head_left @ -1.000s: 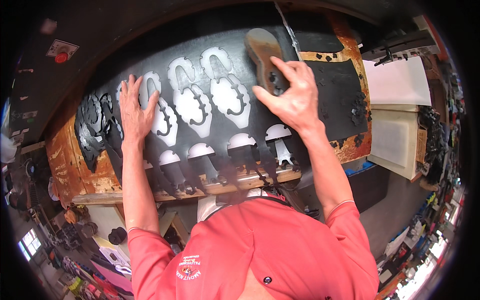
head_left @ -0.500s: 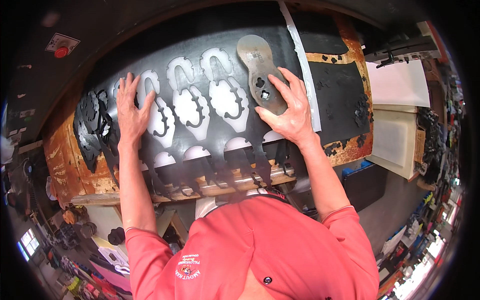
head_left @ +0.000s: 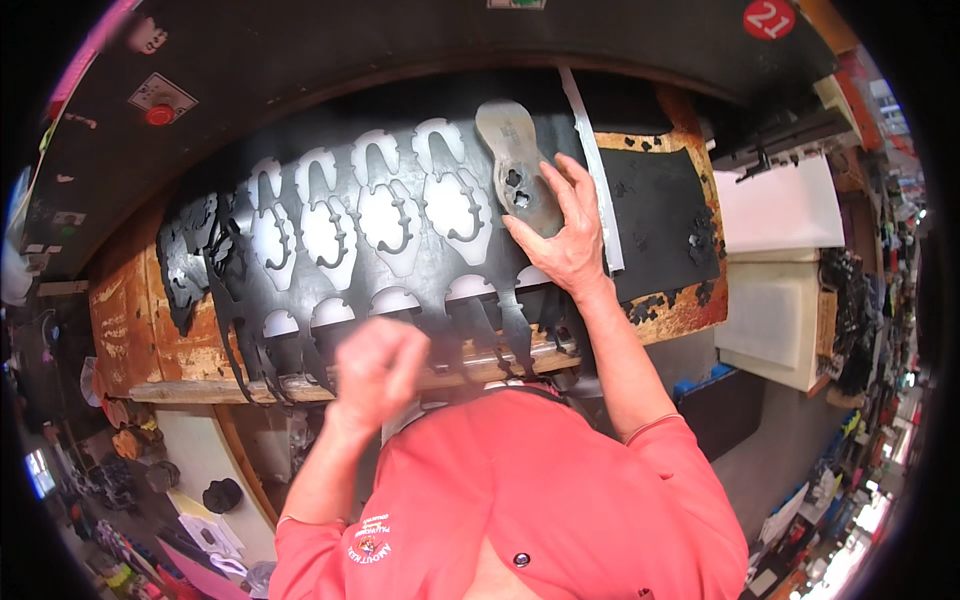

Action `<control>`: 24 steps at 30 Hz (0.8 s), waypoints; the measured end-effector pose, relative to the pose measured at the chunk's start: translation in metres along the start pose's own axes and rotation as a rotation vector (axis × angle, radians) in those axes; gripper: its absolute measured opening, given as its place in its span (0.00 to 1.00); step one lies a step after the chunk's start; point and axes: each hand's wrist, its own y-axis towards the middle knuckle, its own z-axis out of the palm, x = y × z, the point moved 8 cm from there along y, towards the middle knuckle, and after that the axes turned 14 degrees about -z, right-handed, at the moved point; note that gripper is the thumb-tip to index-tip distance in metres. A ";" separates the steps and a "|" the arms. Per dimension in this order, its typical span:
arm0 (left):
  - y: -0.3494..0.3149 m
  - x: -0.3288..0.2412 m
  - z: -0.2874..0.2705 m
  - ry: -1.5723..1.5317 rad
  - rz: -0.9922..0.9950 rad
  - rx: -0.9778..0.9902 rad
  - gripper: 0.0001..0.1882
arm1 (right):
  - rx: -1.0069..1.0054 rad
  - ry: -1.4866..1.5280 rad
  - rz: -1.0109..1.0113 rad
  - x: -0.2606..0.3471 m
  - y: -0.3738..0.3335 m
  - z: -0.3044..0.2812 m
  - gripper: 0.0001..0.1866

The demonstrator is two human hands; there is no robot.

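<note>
A flat metal cutting die (head_left: 512,140), rounded at its far end and pierced by two flower-shaped holes, lies on a black sheet (head_left: 340,275). My right hand (head_left: 570,245) grips its near right part, thumb on the left side and fingers on the right; the hand covers some of the die. Left of the die, the sheet has rows of cut-outs, and white shows through them. My left hand (head_left: 378,365) is raised over the sheet's near edge, fingers curled but smeared by motion. Whether it holds anything cannot be made out.
Black offcuts (head_left: 185,255) are heaped at the sheet's left end. A white strip (head_left: 592,170) runs along its right side, beside another black piece (head_left: 660,225) with small scraps. A dark machine beam (head_left: 380,45) with a red button (head_left: 160,114) spans the far side.
My left hand has lifted off the sheet's left part and come toward me and right, fingers curling. My right hand stays on the die. The view has shifted, showing more of the machine beam.
</note>
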 end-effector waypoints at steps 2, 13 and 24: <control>-0.021 -0.005 0.033 0.067 0.047 0.047 0.08 | -0.028 0.073 0.098 -0.012 -0.001 0.002 0.34; -0.042 0.008 0.042 0.265 0.103 -0.176 0.12 | -0.369 0.344 0.089 0.003 0.018 -0.059 0.09; -0.046 0.023 0.044 0.246 -0.010 -0.213 0.12 | -0.153 0.130 -0.037 0.072 -0.029 -0.077 0.11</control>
